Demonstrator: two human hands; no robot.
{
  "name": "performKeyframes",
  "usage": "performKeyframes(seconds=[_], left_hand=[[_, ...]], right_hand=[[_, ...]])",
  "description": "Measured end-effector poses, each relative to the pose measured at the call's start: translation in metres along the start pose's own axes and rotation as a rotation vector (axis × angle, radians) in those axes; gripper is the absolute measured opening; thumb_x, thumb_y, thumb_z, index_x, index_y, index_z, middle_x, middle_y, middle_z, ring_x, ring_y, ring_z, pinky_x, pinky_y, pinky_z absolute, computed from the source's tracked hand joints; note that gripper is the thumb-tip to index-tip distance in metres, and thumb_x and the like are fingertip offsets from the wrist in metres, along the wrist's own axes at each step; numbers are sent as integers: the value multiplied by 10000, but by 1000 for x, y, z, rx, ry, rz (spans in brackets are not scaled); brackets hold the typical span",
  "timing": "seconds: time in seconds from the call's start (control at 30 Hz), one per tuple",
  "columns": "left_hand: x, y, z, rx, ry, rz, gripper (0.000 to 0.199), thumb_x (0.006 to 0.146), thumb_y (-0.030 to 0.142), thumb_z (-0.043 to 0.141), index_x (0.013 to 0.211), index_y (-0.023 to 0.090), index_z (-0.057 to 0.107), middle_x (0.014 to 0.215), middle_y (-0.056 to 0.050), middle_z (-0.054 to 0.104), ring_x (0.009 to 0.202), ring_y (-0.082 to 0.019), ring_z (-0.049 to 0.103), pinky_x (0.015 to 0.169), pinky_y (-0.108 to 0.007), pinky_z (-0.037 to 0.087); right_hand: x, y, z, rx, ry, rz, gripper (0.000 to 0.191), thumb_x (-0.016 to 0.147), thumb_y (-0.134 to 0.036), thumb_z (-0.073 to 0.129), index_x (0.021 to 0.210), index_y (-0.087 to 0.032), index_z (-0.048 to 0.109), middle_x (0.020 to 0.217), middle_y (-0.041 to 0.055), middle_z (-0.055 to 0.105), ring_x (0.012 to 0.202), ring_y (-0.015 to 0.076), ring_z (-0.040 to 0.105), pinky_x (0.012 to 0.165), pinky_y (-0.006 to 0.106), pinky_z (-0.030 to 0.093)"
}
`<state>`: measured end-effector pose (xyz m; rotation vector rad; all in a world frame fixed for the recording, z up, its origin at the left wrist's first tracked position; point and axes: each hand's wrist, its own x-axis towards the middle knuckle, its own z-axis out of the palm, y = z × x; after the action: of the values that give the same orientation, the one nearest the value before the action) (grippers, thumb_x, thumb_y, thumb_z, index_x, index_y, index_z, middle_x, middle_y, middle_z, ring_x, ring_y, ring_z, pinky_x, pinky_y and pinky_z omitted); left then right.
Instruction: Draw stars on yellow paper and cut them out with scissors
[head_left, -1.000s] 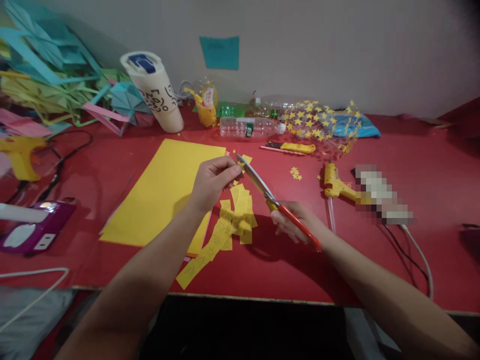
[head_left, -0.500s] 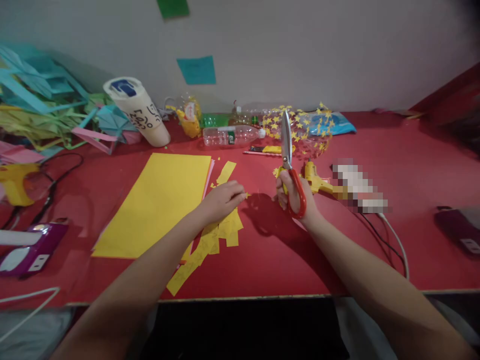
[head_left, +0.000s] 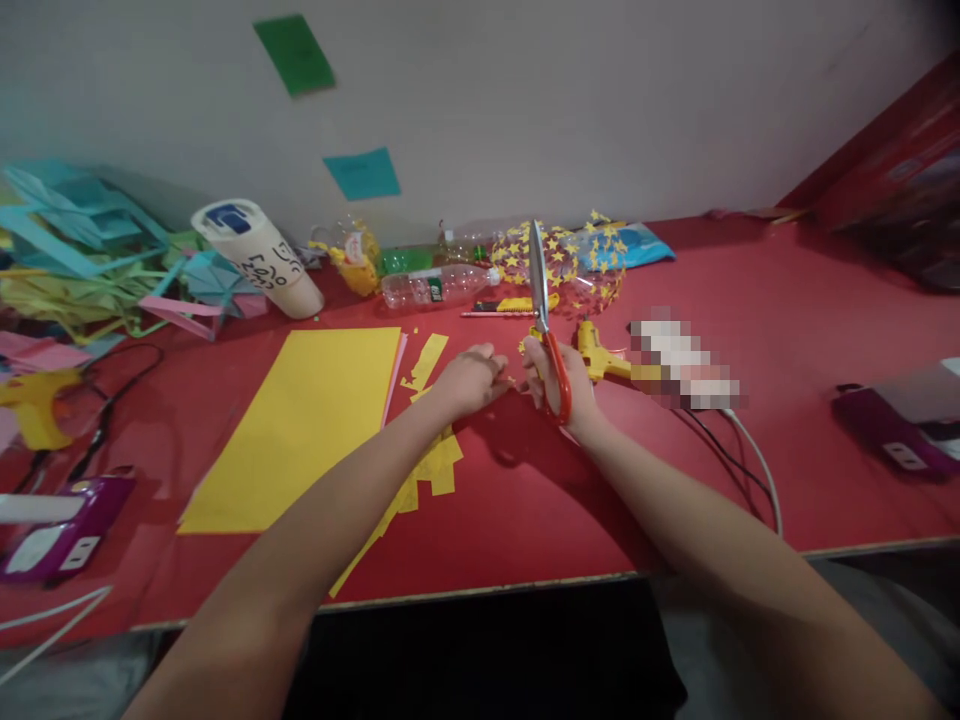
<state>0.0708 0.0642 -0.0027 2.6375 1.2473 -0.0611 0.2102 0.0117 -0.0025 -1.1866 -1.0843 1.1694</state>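
My right hand (head_left: 559, 385) is closed round the red handle of a pair of scissors (head_left: 538, 275), whose blades point up and away. Just to the left, my left hand (head_left: 474, 380) pinches a tiny yellow paper star (head_left: 511, 380), partly hidden and blurred at its fingertips. The two hands' fingers nearly meet above the table. Below my left wrist lie yellow paper strips (head_left: 444, 470), and another yellow strip (head_left: 430, 360) rests just behind it. A stack of yellow paper sheets (head_left: 315, 420) lies to the left, partly under my forearm.
A yellow glue gun (head_left: 596, 355) lies right of my right hand, near a blurred-out white object (head_left: 682, 360). Behind are a plastic bottle (head_left: 439, 287), a cutter (head_left: 517, 303) and clear plastic with yellow stars (head_left: 555, 255). A paper roll (head_left: 259, 255) leans at left beside folded paper (head_left: 82, 230).
My hands have come closer together, the left moving right towards the right hand. The scissors stay upright in my right hand. The whole view has shifted and tilted slightly.
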Motion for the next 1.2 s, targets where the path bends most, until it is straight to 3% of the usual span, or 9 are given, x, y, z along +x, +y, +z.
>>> performKeyframes(seconds=[0.1,0.3,0.43,0.5,0.6,0.73,0.87,0.97,1.2], left_hand=[[-9,-11,-1,-127,72,-68,217,908,260,517,1006,130,660,1009,-132,620,978,-262,605,874,-370,474],[-44,-27,22,-181,189,76,339,936,161,421,1114,173,709,1258,-139,597,1174,-271,518,1031,-468,427],[-57,-27,27,-558,156,113,345,868,96,431,755,211,736,1290,-79,604,1210,-228,529,985,-405,495],[-58,-35,22,-695,256,3,343,780,41,409,689,203,698,1185,-72,650,1126,-214,585,921,-389,535],[-57,-59,14,-591,404,-186,320,797,90,438,912,198,717,1055,-70,672,1011,-216,619,951,-430,522],[-62,-86,9,-189,509,-419,332,842,205,524,1110,190,719,1151,-119,628,1129,-299,547,1021,-492,449],[-64,-83,12,-92,457,-406,374,895,290,528,1227,192,671,1161,-116,616,1122,-289,541,1017,-456,443],[-59,-75,19,-49,392,-457,420,861,447,613,1123,130,695,1134,-154,606,1088,-324,537,959,-475,465],[-50,-76,32,66,421,-274,292,940,190,456,888,74,719,924,-156,621,930,-265,571,893,-416,492]], right_hand=[[0,-1,0,7,10,-1,556,707,-714,672,609,-248,385,375,-104,354,289,63,338,300,224,321],[-3,1,2,1,-2,-5,560,703,-709,683,597,-247,384,353,-116,348,270,54,335,311,225,328],[-2,7,4,-49,-7,-5,570,695,-713,683,581,-241,384,348,-112,361,269,50,343,313,213,328],[-2,9,4,-66,0,-8,565,701,-713,674,580,-239,392,338,-112,365,269,49,342,323,209,349],[-1,10,4,-58,18,-4,553,694,-713,679,587,-236,419,329,-114,365,267,50,344,333,206,374],[-1,11,3,-57,24,7,551,679,-728,685,603,-231,460,336,-112,369,261,52,337,296,203,329],[-2,12,3,-74,5,-6,535,713,-710,676,602,-236,454,334,-115,365,262,56,348,351,217,416],[-2,14,3,-83,-1,-15,531,724,-703,675,602,-241,443,333,-118,360,260,58,354,389,231,459],[-1,18,5,-75,-5,2,510,743,-673,672,608,-244,432,337,-115,367,262,63,355,377,236,438]])
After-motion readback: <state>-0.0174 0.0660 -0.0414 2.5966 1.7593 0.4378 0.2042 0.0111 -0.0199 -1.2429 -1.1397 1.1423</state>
